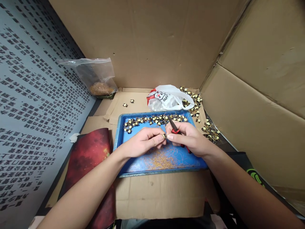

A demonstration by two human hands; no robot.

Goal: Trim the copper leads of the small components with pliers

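Note:
Over the blue tray (pixel 138 173), my left hand (pixel 147 140) pinches a small transformer (pixel 164 136) with a yellow-taped middle between thumb and fingers. My right hand (pixel 187 136) is closed around red-handled cutters (pixel 175 127), their dark jaws pointing up and away to the left. The right thumb and fingertip also meet at the transformer's side; whether they grip one of its wires is too small to tell. Along the tray's far side lie many similar transformers (pixel 156 120) with copper wire ends. Short copper wire clippings (pixel 162 159) are heaped on the tray floor below my hands.
Behind the tray sits a white and red plastic bag (pixel 164 98). More transformers (pixel 211 131) pile up at the right, and two lie on the cardboard (pixel 119 105) at back left. A clear bag of copper clippings (pixel 101 87) stands there too. Cardboard walls enclose the back and right.

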